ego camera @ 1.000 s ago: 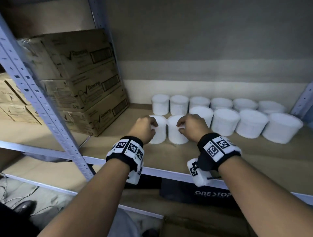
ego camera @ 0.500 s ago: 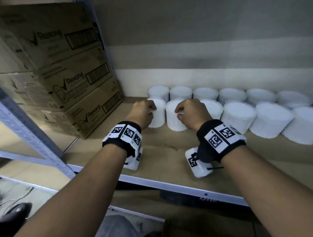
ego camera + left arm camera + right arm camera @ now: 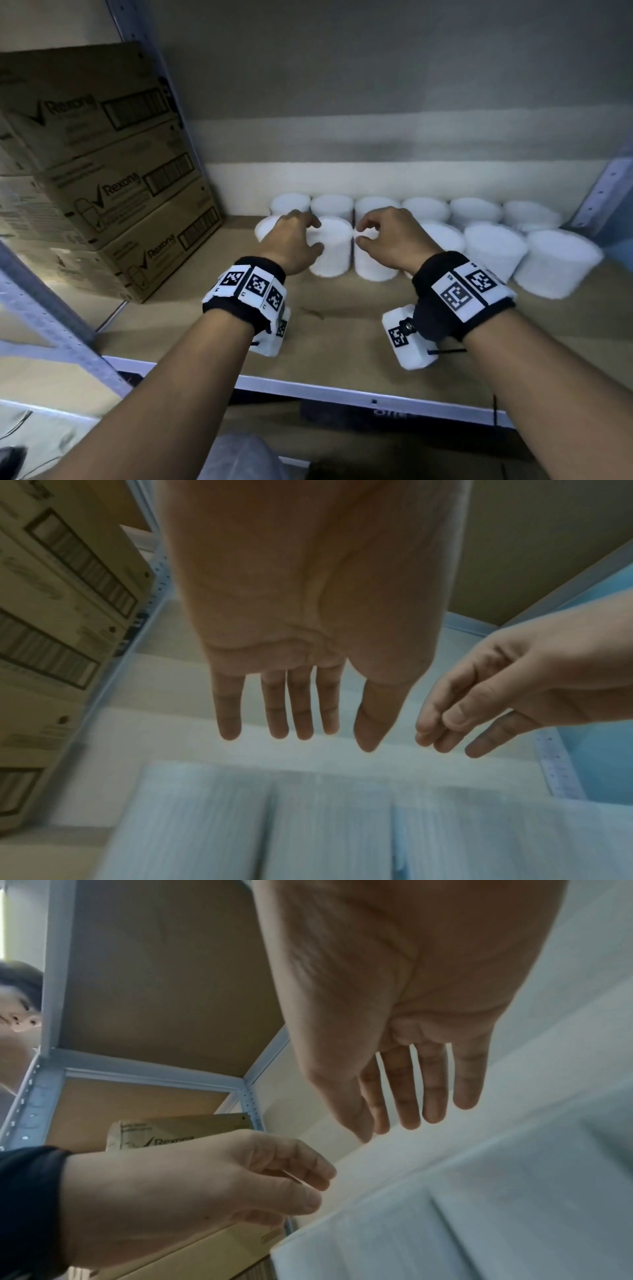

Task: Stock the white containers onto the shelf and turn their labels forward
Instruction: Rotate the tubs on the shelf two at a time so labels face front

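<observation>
1. The step in hand is judged to be the release after placing: two front-row tubs are standing on the shelf (image 3: 342, 329), and both hands are being held just above them, holding nothing.
2. The left hand (image 3: 291, 245) is being held with fingers apart and loosely extended over the tub (image 3: 330, 253) at its 3 o'clock; no grip is being made.
3. The right hand (image 3: 390, 240) is likewise being held relaxed, fingers slightly bent, over the next tub (image 3: 371, 267), nothing clamped.
4. Next, label checking is being called for: each tub would need a light twist about its upright axis, without neighbours being nudged.
5. The tubs (image 3: 493, 251) are being seen as plain white, lidded, upright, in two rows touching side by side; labels cannot be told through the blur.
6. Boxes (image 3: 113, 192) are being stacked at the tubs' 9 o'clock.
</observation>
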A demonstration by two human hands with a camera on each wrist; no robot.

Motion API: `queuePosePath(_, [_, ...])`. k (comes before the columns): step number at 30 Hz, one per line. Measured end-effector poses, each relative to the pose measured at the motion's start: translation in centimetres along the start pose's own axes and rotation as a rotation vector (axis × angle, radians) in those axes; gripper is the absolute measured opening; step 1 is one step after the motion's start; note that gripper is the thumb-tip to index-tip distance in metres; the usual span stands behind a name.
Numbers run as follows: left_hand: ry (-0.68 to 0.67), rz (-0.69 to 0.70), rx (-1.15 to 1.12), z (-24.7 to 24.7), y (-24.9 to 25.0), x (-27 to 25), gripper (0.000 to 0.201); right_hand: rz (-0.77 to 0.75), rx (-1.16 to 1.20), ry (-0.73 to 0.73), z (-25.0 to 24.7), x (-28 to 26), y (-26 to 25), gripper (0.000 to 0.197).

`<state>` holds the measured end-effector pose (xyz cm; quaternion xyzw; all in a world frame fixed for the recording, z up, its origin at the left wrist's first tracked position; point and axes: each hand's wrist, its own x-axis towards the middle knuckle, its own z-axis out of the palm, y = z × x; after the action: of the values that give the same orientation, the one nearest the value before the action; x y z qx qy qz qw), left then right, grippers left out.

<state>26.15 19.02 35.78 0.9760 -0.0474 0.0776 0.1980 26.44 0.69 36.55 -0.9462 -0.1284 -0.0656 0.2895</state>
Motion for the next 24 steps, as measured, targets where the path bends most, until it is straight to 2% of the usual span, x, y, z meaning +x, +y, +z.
queuePosePath(9, [-0.067,0.14,-0.054,-0.2,8.4,-0.4,0.043,0.166,-0.07,0.046,-8.1,-4.5,6.1,0.027])
queuePosePath(18, [-0.143,0.273,-0.046,2.7,17.6,0.8,0.046,0.4,-0.198,0.091,-14.7,-8.5,12.6,0.027])
queuePosePath(24, [-0.217,0.308,-0.067,5.3,21.9,2.8,0.047,0.414,-0.229,0.098,-18.2,-9.8,15.2,0.032])
